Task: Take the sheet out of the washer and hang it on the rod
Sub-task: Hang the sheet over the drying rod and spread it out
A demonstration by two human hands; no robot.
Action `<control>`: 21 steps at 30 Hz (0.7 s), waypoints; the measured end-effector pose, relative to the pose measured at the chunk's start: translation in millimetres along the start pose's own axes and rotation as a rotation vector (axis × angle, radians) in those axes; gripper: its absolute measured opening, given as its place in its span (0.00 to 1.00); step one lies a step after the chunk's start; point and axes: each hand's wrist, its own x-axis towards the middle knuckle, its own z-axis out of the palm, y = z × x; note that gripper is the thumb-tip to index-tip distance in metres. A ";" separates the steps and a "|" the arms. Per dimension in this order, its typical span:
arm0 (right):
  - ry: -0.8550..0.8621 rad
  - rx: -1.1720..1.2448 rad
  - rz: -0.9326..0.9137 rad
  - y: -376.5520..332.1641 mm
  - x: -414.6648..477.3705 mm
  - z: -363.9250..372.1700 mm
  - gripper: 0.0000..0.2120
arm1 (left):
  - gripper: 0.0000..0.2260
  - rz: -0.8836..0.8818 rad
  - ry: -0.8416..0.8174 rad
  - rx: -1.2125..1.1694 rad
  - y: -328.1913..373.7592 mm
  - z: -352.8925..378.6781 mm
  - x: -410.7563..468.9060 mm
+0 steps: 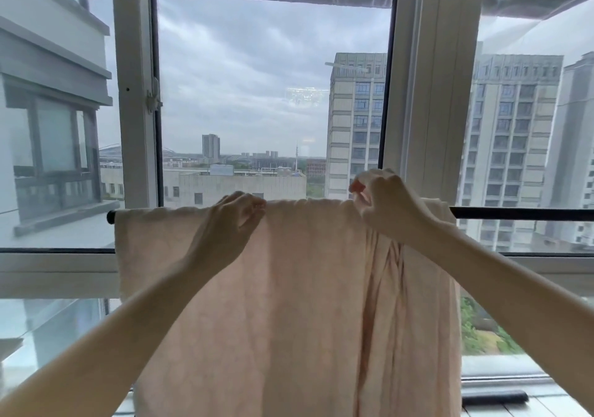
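Sheet: the pink sheet (289, 288) hangs closest, draped over the rod and falling below the view. Its left part lies flat and its right part is bunched, which is likely why both hands work along the top.
Left hand: the left hand (236, 215) curls its fingers over the top fold and grips the cloth, seemingly to anchor the smooth part.
Right hand: the right hand (384, 202) pinches the gathered cloth at the rod, placed to draw the folds rightward.
Rod: the black rod (514, 214) runs horizontally and is bare to the right, leaving room to spread.
Window: the white-framed window (135, 95) stands just behind the rod.
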 end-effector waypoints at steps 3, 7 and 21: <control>-0.032 -0.048 -0.097 -14.0 -0.1 9.1 0.07 | 0.07 0.013 0.010 0.004 5.0 6.0 8.9; -0.034 -0.045 -0.097 -16.4 -0.1 18.5 0.09 | 0.05 -0.044 0.022 -0.040 5.4 4.3 18.3; 0.019 -0.090 0.012 19.6 -19.9 19.8 0.10 | 0.02 -0.079 0.083 -0.019 -17.2 -3.8 20.6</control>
